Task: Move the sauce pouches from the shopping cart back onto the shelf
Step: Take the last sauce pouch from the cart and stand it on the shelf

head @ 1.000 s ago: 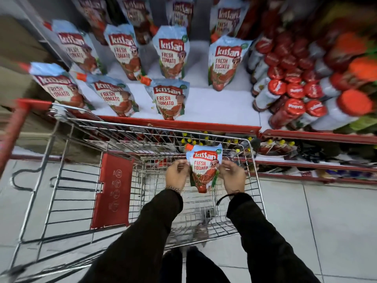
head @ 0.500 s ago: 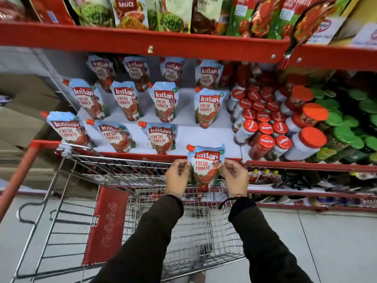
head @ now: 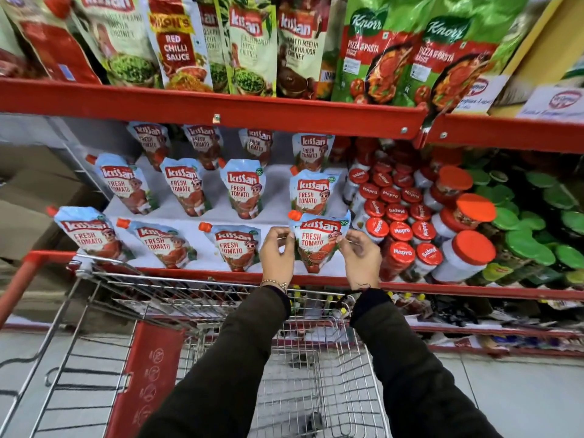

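Observation:
I hold a blue-and-red tomato sauce pouch (head: 319, 240) with an orange cap upright over the front right of the white shelf (head: 278, 213). My left hand (head: 278, 254) pinches its left edge and my right hand (head: 360, 257) pinches its right edge. Its base is at shelf level, just behind the red front lip (head: 196, 273). Several identical pouches (head: 235, 248) stand in rows on the same shelf to the left and behind. The wire shopping cart (head: 202, 295) stands below my arms; its basket bottom looks bare of pouches.
Red-capped jars (head: 401, 230) and larger orange-lidded jars (head: 467, 254) crowd the shelf right of the pouch. Green-lidded jars (head: 531, 245) lie further right. The upper red shelf (head: 221, 109) carries other sauce packs. The cart's red child-seat flap (head: 151, 374) is at the lower left.
Both hands have lifted the pouch out of the cart, up and forward onto the front right of the shelf. My view has tilted up, showing the upper shelf.

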`<state>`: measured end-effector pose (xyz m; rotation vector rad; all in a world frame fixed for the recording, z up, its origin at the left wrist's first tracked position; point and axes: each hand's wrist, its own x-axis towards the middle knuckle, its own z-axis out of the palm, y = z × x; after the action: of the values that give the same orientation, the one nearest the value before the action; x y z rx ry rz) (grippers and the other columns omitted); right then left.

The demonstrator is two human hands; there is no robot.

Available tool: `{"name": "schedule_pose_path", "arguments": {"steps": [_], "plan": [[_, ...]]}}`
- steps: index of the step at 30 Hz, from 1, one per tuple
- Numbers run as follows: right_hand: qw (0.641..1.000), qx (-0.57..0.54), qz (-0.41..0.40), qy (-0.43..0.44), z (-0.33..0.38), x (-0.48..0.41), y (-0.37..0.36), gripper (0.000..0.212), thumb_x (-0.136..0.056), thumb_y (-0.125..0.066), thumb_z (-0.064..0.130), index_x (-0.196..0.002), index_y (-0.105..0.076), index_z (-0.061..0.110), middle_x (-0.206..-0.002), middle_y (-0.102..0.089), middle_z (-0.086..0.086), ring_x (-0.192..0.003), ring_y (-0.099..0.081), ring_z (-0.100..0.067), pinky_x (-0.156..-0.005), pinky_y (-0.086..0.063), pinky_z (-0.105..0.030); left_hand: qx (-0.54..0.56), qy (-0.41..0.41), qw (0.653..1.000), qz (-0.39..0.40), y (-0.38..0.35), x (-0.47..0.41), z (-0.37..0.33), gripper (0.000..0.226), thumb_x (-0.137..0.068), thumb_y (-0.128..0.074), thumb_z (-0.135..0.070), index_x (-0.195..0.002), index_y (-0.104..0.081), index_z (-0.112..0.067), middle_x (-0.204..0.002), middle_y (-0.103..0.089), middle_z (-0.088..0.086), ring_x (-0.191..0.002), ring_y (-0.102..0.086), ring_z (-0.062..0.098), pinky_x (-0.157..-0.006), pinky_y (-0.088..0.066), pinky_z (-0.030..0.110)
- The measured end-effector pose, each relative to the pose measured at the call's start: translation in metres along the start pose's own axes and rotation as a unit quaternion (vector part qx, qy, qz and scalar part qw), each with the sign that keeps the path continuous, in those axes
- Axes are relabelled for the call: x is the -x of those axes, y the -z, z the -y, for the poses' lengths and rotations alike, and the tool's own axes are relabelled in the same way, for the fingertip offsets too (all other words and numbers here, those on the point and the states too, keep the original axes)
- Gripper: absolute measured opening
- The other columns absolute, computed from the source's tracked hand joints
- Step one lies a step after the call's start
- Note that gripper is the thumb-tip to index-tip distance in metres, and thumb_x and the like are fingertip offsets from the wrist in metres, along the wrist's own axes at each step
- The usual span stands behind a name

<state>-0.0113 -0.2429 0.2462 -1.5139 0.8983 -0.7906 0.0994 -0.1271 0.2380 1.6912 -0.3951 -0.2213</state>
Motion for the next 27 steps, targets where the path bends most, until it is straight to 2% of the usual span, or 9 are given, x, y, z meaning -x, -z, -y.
{"name": "schedule_pose_path", "arguments": {"steps": [2, 5, 9, 14, 17, 19, 21, 23, 27], "plan": [[1.000, 0.018, 0.019, 0.001, -0.003, -0.004, -0.003, 0.018, -0.090, -0.064, 0.010, -0.106, -0.065, 0.003, -0.105, -0.071, -0.014, -0.093, -0.065, -0.020, -0.083, -0.050, -0.027, -0.005, 0.004, 1.000, -0.009, -0.003, -0.004, 0.004, 0.003, -0.096, -0.054, -0.006, -0.096, -0.056, -0.008, -0.097, -0.062, 0.008, -0.089, -0.058, 0.020, -0.061, -0.042, -0.002], [0.999, 0.032, 0.043, -0.005, -0.013, -0.007, -0.005, 0.011, -0.091, -0.063, 0.009, -0.101, -0.065, 0.007, -0.100, -0.070, -0.010, -0.091, -0.065, -0.021, -0.085, -0.051, -0.031, -0.018, 0.005, 1.000, -0.003, -0.006, -0.007, 0.015, 0.007, -0.096, -0.051, -0.004, -0.094, -0.050, -0.011, -0.097, -0.059, 0.009, -0.090, -0.057, 0.022, -0.063, -0.042, -0.001], [0.997, 0.041, 0.061, -0.013, -0.026, -0.002, -0.004, 0.009, -0.090, -0.064, 0.010, -0.099, -0.065, 0.010, -0.101, -0.071, -0.008, -0.092, -0.065, -0.021, -0.088, -0.052, -0.034, -0.025, 0.011, 0.999, 0.019, -0.002, -0.001, 0.030, 0.010, -0.095, -0.051, -0.002, -0.093, -0.049, -0.011, -0.095, -0.057, 0.007, -0.090, -0.055, 0.020, -0.072, -0.046, 0.022], [0.996, 0.057, 0.065, -0.003, -0.026, 0.008, -0.001, 0.008, -0.091, -0.063, 0.012, -0.098, -0.064, 0.011, -0.101, -0.070, -0.005, -0.096, -0.065, -0.021, -0.089, -0.050, -0.031, -0.027, 0.015, 0.999, 0.018, 0.001, 0.007, 0.032, 0.011, -0.096, -0.051, -0.003, -0.093, -0.049, -0.013, -0.095, -0.057, 0.007, -0.092, -0.057, 0.022, -0.073, -0.047, 0.016], [0.996, 0.066, 0.065, 0.003, -0.025, 0.011, 0.000, 0.009, -0.091, -0.063, 0.011, -0.099, -0.065, 0.010, -0.100, -0.071, -0.003, -0.096, -0.066, -0.022, -0.093, -0.052, -0.035, -0.036, 0.020, 0.999, 0.011, 0.003, 0.011, 0.026, 0.009, -0.097, -0.050, -0.002, -0.095, -0.050, -0.010, -0.097, -0.057, 0.009, -0.092, -0.055, 0.021, -0.067, -0.043, -0.001], [0.995, 0.077, 0.059, -0.007, -0.023, 0.011, 0.000, 0.008, -0.090, -0.064, 0.012, -0.098, -0.066, 0.012, -0.101, -0.072, -0.005, -0.098, -0.067, -0.024, -0.095, -0.053, -0.040, -0.040, 0.032, 0.999, 0.011, 0.004, 0.013, 0.023, 0.005, -0.097, -0.050, -0.002, -0.098, -0.053, -0.005, -0.099, -0.058, 0.010, -0.094, -0.055, 0.020, -0.067, -0.043, -0.003], [0.994, 0.095, 0.057, -0.012, -0.023, 0.010, 0.000, 0.009, -0.090, -0.065, 0.014, -0.098, -0.066, 0.012, -0.103, -0.073, -0.008, -0.099, -0.068, -0.025, -0.096, -0.054, -0.045, -0.052, 0.042, 0.998, 0.009, 0.004, 0.013, 0.019, 0.012, -0.097, -0.049, -0.002, -0.105, -0.056, 0.003, -0.103, -0.061, 0.014, -0.096, -0.056, 0.021, -0.074, -0.045, 0.004], [0.992, 0.108, 0.062, -0.008, -0.019, 0.012, 0.001, 0.014, -0.090, -0.064, 0.012, -0.104, -0.065, 0.010, -0.106, -0.073, -0.009, -0.101, -0.067, -0.024, -0.099, -0.052, -0.048, -0.063, 0.054, 0.996, 0.013, 0.006, 0.015, 0.015, 0.020, -0.097, -0.047, 0.001, -0.114, -0.056, 0.004, -0.114, -0.065, 0.019, -0.102, -0.059, 0.024, -0.087, -0.046, 0.021], [0.992, 0.104, 0.058, 0.030, 0.004, 0.024, 0.005, 0.028, -0.095, -0.053, 0.001, -0.120, -0.057, 0.011, -0.122, -0.064, -0.006, -0.115, -0.058, -0.021, -0.106, -0.047, -0.041, -0.039, 0.032, 0.998, 0.026, 0.017, 0.024, -0.002, 0.041, -0.097, -0.037, 0.006, -0.135, -0.049, -0.006, -0.135, -0.058, 0.012, -0.125, -0.055, 0.021, -0.106, -0.040, 0.025]]}}
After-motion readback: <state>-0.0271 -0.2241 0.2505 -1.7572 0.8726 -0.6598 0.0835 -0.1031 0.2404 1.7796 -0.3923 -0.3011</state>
